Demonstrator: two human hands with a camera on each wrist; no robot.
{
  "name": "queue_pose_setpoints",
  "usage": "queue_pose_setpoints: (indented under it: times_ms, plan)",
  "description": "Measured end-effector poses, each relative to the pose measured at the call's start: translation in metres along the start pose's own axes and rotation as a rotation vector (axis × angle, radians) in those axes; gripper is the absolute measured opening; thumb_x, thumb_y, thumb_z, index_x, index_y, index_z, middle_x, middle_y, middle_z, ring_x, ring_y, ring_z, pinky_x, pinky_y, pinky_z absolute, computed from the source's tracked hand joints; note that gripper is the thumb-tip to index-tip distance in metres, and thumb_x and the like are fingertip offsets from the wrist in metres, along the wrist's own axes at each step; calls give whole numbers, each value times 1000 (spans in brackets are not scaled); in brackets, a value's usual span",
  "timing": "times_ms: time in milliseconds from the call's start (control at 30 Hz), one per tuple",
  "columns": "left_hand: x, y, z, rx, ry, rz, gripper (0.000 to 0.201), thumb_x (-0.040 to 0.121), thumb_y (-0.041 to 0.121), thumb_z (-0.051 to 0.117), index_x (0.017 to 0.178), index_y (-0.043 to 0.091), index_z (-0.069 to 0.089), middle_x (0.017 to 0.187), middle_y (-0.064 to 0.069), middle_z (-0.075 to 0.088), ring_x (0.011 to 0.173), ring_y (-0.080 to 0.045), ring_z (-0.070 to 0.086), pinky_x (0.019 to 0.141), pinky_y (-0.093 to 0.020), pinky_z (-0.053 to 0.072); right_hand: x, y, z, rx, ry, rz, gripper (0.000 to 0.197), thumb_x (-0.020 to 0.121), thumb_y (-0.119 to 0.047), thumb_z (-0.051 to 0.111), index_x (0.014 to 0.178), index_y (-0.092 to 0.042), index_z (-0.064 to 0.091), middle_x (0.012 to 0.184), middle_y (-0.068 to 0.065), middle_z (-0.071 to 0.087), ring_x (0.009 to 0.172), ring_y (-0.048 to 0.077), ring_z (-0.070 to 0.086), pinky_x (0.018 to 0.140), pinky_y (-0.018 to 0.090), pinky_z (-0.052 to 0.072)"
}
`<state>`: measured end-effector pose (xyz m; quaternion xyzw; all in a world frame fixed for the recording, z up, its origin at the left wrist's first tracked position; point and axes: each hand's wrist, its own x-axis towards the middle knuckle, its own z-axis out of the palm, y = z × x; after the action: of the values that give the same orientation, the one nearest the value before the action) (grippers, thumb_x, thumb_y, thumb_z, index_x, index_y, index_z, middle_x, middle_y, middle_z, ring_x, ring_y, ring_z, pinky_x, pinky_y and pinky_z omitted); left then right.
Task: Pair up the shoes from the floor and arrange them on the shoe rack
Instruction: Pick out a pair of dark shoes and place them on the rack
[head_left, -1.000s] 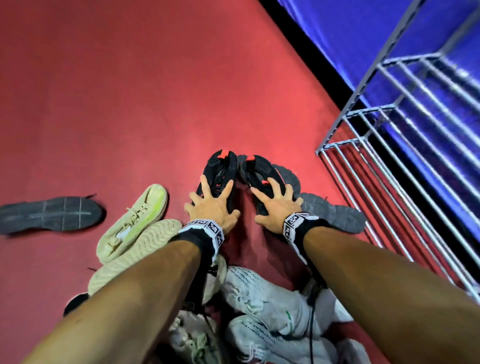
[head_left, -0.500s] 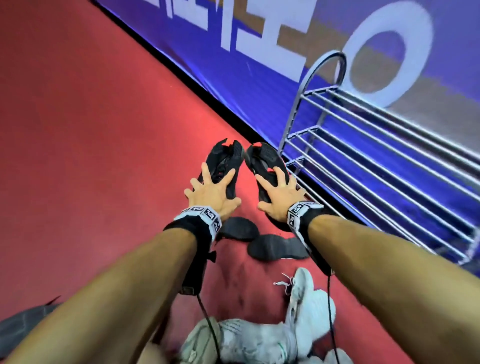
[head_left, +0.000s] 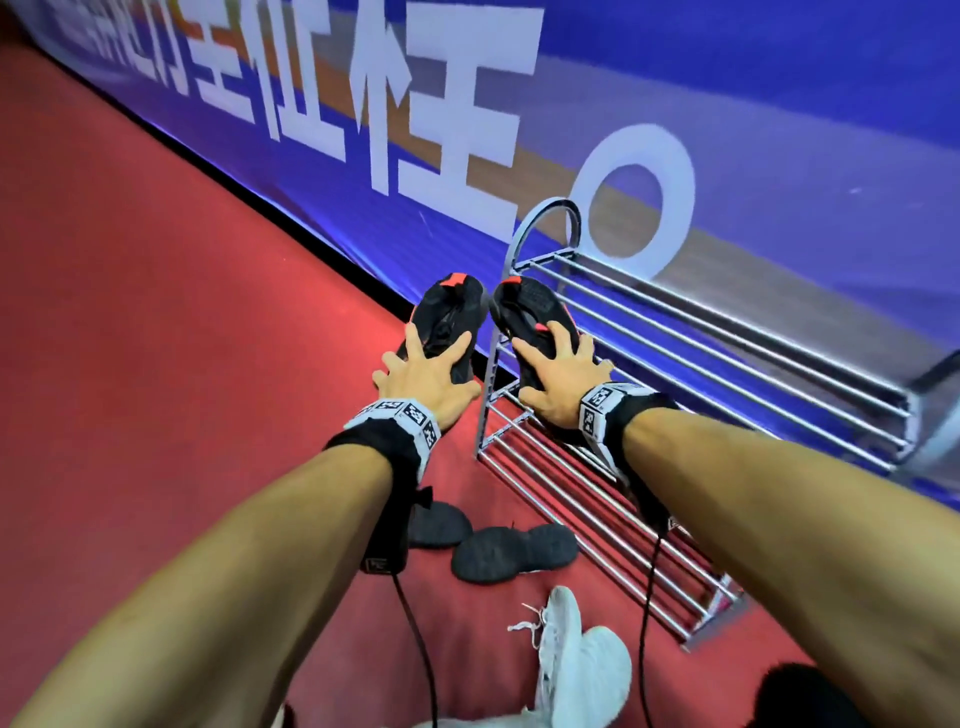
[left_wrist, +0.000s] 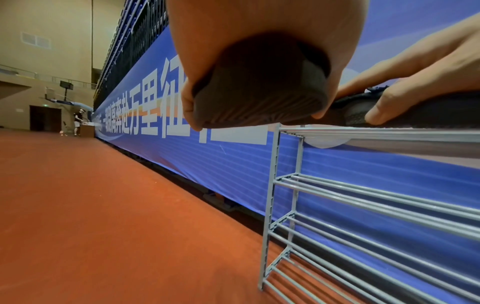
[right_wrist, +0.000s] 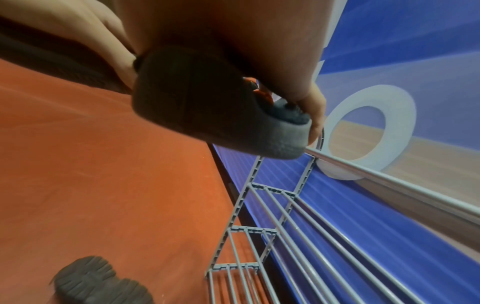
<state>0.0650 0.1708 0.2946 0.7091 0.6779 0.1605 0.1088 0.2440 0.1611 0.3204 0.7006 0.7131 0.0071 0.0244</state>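
I hold a pair of black shoes with red accents in the air at the left end of the grey metal shoe rack (head_left: 727, 332). My left hand (head_left: 423, 371) grips the left shoe (head_left: 447, 306) from above, just left of the rack's end frame. My right hand (head_left: 563, 376) grips the right shoe (head_left: 524, 306) over the rack's top shelf. In the left wrist view the left shoe's sole (left_wrist: 259, 86) sits level with the top rail (left_wrist: 376, 131). The right shoe's toe (right_wrist: 221, 115) hangs just above the rack's corner in the right wrist view.
Two dark grey shoes (head_left: 511, 553) lie sole up on the red floor by the rack's front. White shoes (head_left: 576, 660) lie nearer to me. A blue banner wall (head_left: 727, 104) runs behind the rack. The lower shelves (left_wrist: 376, 205) hold nothing.
Both hands have lifted the black shoes off the floor and carried them up and right to the rack's top level. The view has swung from the shoe pile toward the rack and wall.
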Motion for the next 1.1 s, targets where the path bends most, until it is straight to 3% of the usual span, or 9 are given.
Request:
queue_pose_setpoints:
  times_ms: [167,333,700,900,1100]
  plan:
    - [14,58,-4,-9,8,58,64,83,56,53,141,61,25,162,-7,-1,124,-41,33,101,-46,28,-1,54,-22,23,53,32,66,91,-46,52,150,-42,20,159,5,0,138,43,15,104,61,30]
    - [23,121,3,-44,-7,119,64,84,56,53,142,61,24,163,-7,-3,132,-44,26,107,-48,24,-8,117,-39,-7,71,93,65,92,-46,52,149,-43,20,160,3,-2,140,44,11,106,60,28]
    - [38,251,32,3,-100,410,65,84,58,56,142,60,27,163,0,0,133,-43,27,109,-52,26,-39,233,-44,154,108,421,62,91,-45,52,147,-38,26,157,7,4,134,45,19,101,58,32]
    - [43,280,59,5,-186,480,64,82,58,60,140,59,34,161,4,9,130,-41,32,109,-48,30,-43,255,-28,307,100,588,59,92,-47,51,145,-32,31,155,12,10,133,52,18,106,59,30]
    - [47,288,75,45,-223,496,63,82,58,60,140,59,33,161,3,10,132,-41,30,108,-47,30,-41,255,-15,320,74,652,52,92,-48,48,140,-30,36,153,10,11,133,51,18,101,62,32]
